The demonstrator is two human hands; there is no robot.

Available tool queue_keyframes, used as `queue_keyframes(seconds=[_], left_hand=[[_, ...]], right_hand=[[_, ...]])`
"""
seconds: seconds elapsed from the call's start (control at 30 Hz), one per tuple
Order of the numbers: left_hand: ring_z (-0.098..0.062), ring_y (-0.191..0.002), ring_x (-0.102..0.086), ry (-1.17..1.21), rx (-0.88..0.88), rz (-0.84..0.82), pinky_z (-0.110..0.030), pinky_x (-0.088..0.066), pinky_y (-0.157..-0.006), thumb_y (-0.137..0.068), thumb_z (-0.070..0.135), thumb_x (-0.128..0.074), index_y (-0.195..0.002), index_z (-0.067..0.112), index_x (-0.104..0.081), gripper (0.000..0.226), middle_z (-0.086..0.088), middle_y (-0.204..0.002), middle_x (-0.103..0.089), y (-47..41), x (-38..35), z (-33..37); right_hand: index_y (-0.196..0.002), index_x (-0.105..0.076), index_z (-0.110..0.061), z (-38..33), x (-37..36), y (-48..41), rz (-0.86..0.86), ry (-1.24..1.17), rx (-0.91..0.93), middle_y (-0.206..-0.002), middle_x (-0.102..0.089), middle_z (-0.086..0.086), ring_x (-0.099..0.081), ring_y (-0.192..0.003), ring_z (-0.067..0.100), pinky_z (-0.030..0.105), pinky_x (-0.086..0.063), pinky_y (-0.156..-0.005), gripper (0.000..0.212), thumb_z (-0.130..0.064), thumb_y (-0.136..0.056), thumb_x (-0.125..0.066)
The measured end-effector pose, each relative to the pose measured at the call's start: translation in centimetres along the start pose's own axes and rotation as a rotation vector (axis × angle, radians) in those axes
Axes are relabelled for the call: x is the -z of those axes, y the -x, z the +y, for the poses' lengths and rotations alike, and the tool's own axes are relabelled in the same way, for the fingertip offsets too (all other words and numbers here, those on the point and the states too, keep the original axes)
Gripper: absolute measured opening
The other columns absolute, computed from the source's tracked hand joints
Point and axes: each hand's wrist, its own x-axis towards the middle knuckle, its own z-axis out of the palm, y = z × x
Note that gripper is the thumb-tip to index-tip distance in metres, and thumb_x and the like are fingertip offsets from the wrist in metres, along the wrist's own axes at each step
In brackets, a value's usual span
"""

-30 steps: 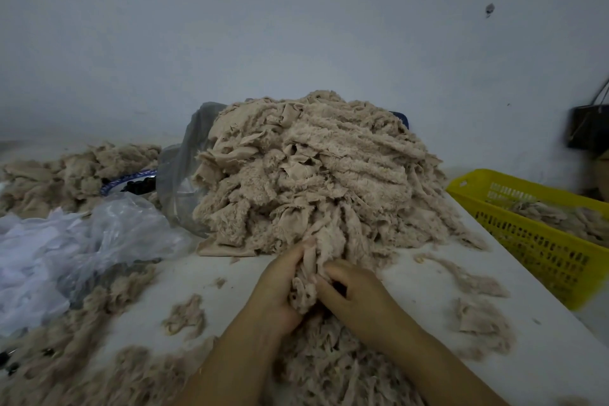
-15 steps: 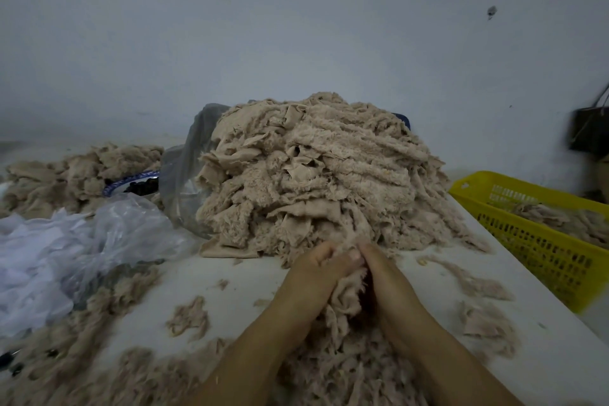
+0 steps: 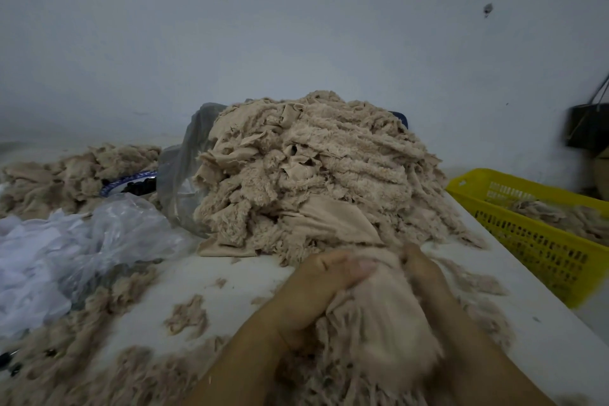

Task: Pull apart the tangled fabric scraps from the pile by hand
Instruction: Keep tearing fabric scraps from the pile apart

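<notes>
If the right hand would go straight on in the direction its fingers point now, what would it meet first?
Most likely the foot of the big pile of scraps, just beyond the fingertips of the right hand, which grips a clump with the left hand. Depth is unclear.

We see a tall pile (image 3: 316, 175) of beige, fuzzy fabric scraps, heaped and tangled, at the middle of the white table (image 3: 230, 277). At its near foot a blurred clump (image 3: 379, 306) of the same scraps is gripped between the left hand (image 3: 316, 290) and the right hand (image 3: 425, 277). Small loose tufts (image 3: 186, 315) lie scattered nearby.
</notes>
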Motion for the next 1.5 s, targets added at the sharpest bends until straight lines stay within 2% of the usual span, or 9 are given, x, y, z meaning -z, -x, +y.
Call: queue_keyframes(seconds=[0.2,0.33,0.5,0.67,0.77,0.9,1.0,1.4,1.5], left_hand=[[-0.033,-0.087,-0.074,0.209,-0.048,0.423,-0.038,-0.061,-0.070,-0.073,0.040,-0.075,-0.102,0.014,-0.078,0.039,-0.017,-0.104,-0.075,-1.4,2.1,-0.5],[-0.027,-0.085,-0.075,0.206,-0.104,0.466,-0.029,-0.059,-0.064,-0.073,0.042,-0.073,-0.096,0.022,-0.080,0.031,-0.013,-0.101,-0.076,-1.7,2.5,-0.8],[-0.027,-0.075,-0.073,0.199,-0.103,0.546,-0.035,-0.058,-0.061,-0.080,0.044,-0.068,-0.093,0.018,-0.079,0.031,-0.015,-0.093,-0.076,-2.0,2.7,-1.0],[-0.015,-0.063,-0.069,0.142,-0.153,0.510,-0.026,-0.053,-0.053,-0.091,0.047,-0.060,-0.078,0.020,-0.076,0.033,-0.007,-0.073,-0.073,-2.2,2.5,-1.4],[-0.021,-0.079,-0.071,0.051,-0.120,0.475,-0.038,-0.059,-0.071,-0.083,0.062,-0.057,-0.086,0.026,-0.079,0.042,-0.017,-0.083,-0.073,-2.4,1.6,-1.6],[-0.013,-0.098,-0.071,-0.116,-0.213,0.493,-0.032,-0.056,-0.082,-0.101,0.047,-0.048,-0.096,0.033,-0.075,0.031,0.004,-0.102,-0.075,-2.6,2.3,-2.1],[-0.006,-0.080,-0.069,-0.234,-0.180,0.623,-0.020,-0.054,-0.066,-0.099,0.036,-0.056,-0.085,0.035,-0.073,0.022,0.012,-0.088,-0.073,-3.1,3.0,-2.1],[-0.020,-0.069,-0.058,0.035,0.099,0.819,-0.028,-0.047,-0.061,-0.096,0.027,-0.064,-0.098,0.003,-0.062,0.023,-0.005,-0.076,-0.062,-9.1,5.2,-0.3],[-0.018,-0.075,-0.052,-0.254,0.056,0.884,-0.031,-0.038,-0.064,-0.102,0.029,-0.051,-0.094,0.012,-0.053,0.018,-0.001,-0.085,-0.053,-8.3,5.3,-0.3]], right_hand=[[-0.070,-0.079,-0.017,1.3,-1.9,0.1,-0.189,-0.136,0.075,-0.083,-0.077,0.006,-0.074,-0.076,0.020,0.038,-0.054,-0.073,0.053,-0.053,-0.097,-0.050],[-0.109,-0.072,-0.020,1.8,-2.6,1.0,-0.410,-0.059,0.167,-0.113,-0.073,0.001,-0.069,-0.107,0.019,0.042,-0.051,-0.095,0.063,-0.072,-0.081,-0.051],[-0.064,-0.044,-0.020,1.8,-2.6,1.5,-0.335,0.309,0.382,-0.058,-0.042,-0.006,-0.037,-0.053,0.011,0.017,-0.032,-0.047,0.038,-0.035,-0.097,-0.055],[-0.090,-0.055,-0.045,1.9,-3.0,2.1,-0.490,0.478,0.457,-0.088,-0.065,-0.021,-0.063,-0.077,-0.003,0.013,-0.046,-0.063,0.036,-0.075,-0.072,-0.060],[-0.107,-0.049,-0.037,2.5,-3.1,1.6,-0.381,0.701,0.530,-0.097,-0.066,-0.012,-0.063,-0.084,0.000,0.020,-0.052,-0.066,0.030,-0.058,-0.088,-0.058],[-0.116,-0.047,-0.012,0.3,-1.3,0.4,-0.028,0.068,0.448,-0.069,-0.070,-0.003,-0.064,-0.056,0.005,0.015,-0.049,-0.053,0.036,-0.042,-0.097,-0.055],[-0.127,-0.049,-0.013,-1.1,0.6,-0.5,0.035,-0.498,0.400,-0.105,-0.070,0.007,-0.074,-0.082,0.018,0.026,-0.056,-0.061,0.065,-0.061,-0.084,-0.055],[-0.090,-0.068,-0.025,3.5,-1.0,-1.6,-0.071,0.260,0.344,-0.071,-0.072,-0.004,-0.069,-0.065,0.011,0.033,-0.057,-0.067,0.029,-0.045,-0.100,-0.049],[-0.089,-0.068,-0.022,3.2,-0.9,-1.7,-0.055,0.266,0.323,-0.070,-0.071,-0.006,-0.068,-0.063,0.009,0.030,-0.055,-0.065,0.030,-0.042,-0.101,-0.049]])
